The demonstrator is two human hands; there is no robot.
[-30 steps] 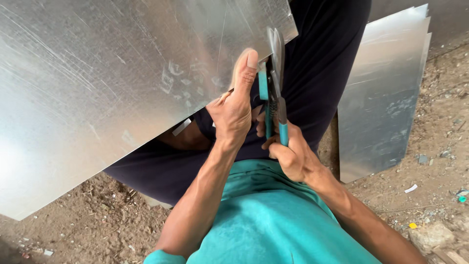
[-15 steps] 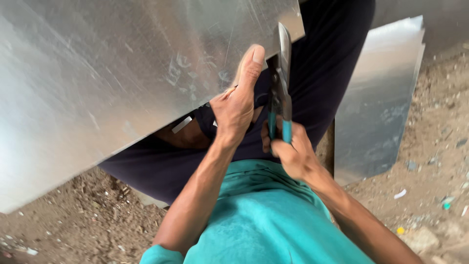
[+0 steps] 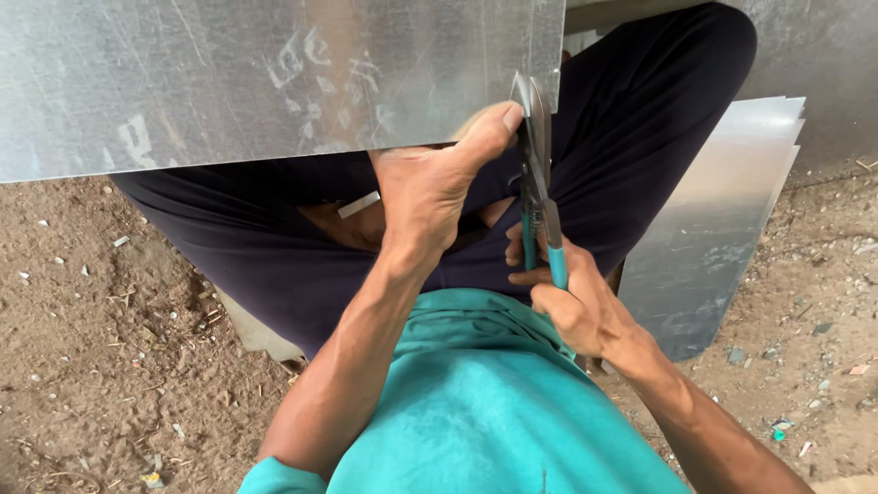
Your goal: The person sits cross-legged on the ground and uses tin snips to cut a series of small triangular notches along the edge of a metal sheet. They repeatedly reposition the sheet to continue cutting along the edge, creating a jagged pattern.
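- A large, flat sheet of scratched grey galvanised metal (image 3: 274, 73) is seen across the upper part of the view, lying over the knees of the seated person, whose legs are covered by dark navy trousers (image 3: 640, 155).
- The near edge of the sheet is gripped by the left hand (image 3: 430, 197): the thumb is stretched up along that edge, while the fingers are hidden under the metal, so the hold is judged a pinch of the sheet.
- A pair of tin snips with teal-covered handles and grey steel blades (image 3: 537, 183) is held in the right hand (image 3: 572, 306), whose fingers are curled around the handles; the handles are drawn close together.
- The long axis of the snips is pointed away from the body, almost square to the near edge of the sheet, and the blades are met by that edge near the sheet's right-hand corner.
- The sheet lies ahead of and above both hands; the left thumb tip is set just beside the blades, to their left.
- A stack of further grey metal sheets (image 3: 722, 229) is leaned on the right, behind the right forearm.
- Bare brown earth strewn with small stones and scraps (image 3: 110, 348) is seen below, and a teal shirt (image 3: 476, 412) fills the bottom centre.
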